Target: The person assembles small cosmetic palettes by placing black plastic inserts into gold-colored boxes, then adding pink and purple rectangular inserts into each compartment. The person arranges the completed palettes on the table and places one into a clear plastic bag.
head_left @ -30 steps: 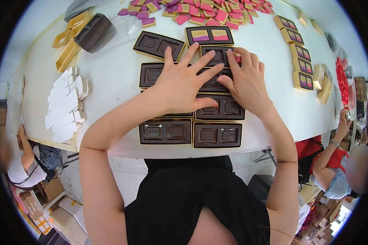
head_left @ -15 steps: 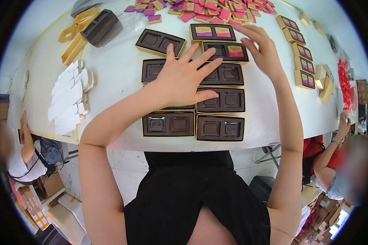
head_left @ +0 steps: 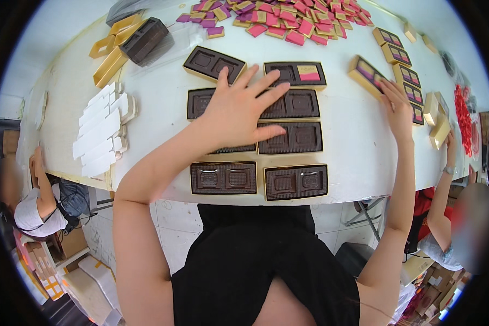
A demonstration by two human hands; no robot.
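My right hand (head_left: 397, 106) grips the near end of a filled gift box (head_left: 367, 77), gold-sided, with two gold-and-coloured squares in its dark tray. It is beside a column of similar filled boxes (head_left: 406, 74). My left hand (head_left: 236, 111) is spread, fingers apart, over rows of gold boxes with empty dark brown two-well trays, such as this tray box (head_left: 296, 182); it hides part of several. Just beyond its fingers lies a half-filled box (head_left: 304, 74) with one pink-and-gold square in its right well. A slanted empty box (head_left: 206, 61) lies beyond the left hand.
A heap of pink and purple wrapped squares (head_left: 304, 19) covers the far side. At left lie stacked white folded cartons (head_left: 100, 130), gold box sleeves (head_left: 110, 65) and dark trays (head_left: 144, 41). Red ribbon (head_left: 463, 119) lies far right. Other people sit at both sides.
My right hand has taken the filled box from the top of the rows and carried it right, beside the filled column. My left hand remains spread over the trays.
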